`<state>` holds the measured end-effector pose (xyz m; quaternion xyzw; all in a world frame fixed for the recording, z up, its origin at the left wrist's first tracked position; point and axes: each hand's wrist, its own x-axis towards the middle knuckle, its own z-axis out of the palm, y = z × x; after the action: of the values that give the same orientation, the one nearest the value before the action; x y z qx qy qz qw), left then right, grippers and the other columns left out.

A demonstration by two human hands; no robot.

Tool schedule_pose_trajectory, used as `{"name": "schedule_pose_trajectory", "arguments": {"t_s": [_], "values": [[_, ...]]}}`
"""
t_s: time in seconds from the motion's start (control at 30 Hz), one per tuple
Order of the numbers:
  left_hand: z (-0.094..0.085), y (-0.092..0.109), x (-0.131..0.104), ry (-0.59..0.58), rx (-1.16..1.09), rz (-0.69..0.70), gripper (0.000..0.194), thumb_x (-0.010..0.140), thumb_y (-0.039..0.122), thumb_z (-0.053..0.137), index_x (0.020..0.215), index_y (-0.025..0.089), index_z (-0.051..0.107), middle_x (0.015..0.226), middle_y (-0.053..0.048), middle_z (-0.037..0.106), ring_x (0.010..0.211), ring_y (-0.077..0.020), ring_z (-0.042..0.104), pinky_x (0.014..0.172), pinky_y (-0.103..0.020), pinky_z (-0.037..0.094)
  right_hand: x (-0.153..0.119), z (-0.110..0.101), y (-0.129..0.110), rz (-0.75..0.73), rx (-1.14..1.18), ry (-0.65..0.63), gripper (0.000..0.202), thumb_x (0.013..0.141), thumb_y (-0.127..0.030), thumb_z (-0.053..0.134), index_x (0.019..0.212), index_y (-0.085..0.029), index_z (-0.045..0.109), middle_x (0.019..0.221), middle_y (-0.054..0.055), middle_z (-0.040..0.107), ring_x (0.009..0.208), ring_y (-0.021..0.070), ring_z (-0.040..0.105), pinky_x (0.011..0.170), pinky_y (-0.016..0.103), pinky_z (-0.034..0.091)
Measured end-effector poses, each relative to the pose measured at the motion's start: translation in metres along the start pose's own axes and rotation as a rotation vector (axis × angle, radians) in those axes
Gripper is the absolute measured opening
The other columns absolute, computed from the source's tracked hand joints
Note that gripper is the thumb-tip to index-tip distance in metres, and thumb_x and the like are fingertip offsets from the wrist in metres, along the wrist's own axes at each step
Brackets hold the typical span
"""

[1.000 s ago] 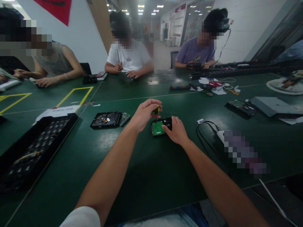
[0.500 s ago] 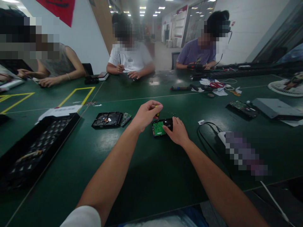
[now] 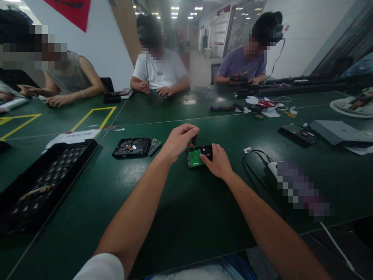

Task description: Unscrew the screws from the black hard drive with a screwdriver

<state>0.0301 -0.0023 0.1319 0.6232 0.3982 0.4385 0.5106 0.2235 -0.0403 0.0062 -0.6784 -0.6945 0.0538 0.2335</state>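
Note:
A hard drive lies on the green table, its green circuit board facing up. My right hand grips its right end, thumb over the board and fingers along the far edge. Above the drive's far left corner, my left hand is closed in a pinch around the short dark handle of a screwdriver, whose tip I cannot make out. Several tiny screws are scattered just beyond the drive. To the left sit an opened black drive casing and a loose circuit board.
A long black tray occupies the left side. On the right are a power strip with a black cable, another hard drive and a grey metal box. Three co-workers sit across the table, near tools and loose cables.
The screwdriver handle has turned in my left fingers: yellow showed before, dark shows now. My right hand and the hard drive stay in place.

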Motion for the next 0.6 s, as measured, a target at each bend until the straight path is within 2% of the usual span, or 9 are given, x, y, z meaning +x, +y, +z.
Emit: {"name": "schedule_pose_trajectory", "arguments": {"t_s": [0.3,0.6], "values": [[0.0024,0.0004,-0.0005,0.06,-0.095,-0.06,0.02,0.088,0.038,0.071,0.095,0.02,0.064,0.099,-0.008,0.07,0.095,-0.021,0.066,0.061,-0.026,0.054,0.0001,0.0015,0.0016,-0.002,0.007,0.001,0.088,0.098,-0.069,0.043,0.156,-0.002,0.039,0.156,0.026,0.048,0.151,0.0388,0.038,0.124,0.054,0.029],[0.0031,0.0013,-0.0001,0.037,-0.155,-0.083,0.017,0.09,0.036,0.066,0.094,0.019,0.062,0.1,-0.01,0.073,0.099,-0.0227,0.068,0.06,-0.025,0.054,0.0,-0.0015,-0.0003,0.01,0.006,-0.012,0.088,0.098,-0.068,0.044,0.155,-0.001,0.04,0.157,0.026,0.047,0.151,0.0389,0.038,0.124,0.053,0.03]]}}
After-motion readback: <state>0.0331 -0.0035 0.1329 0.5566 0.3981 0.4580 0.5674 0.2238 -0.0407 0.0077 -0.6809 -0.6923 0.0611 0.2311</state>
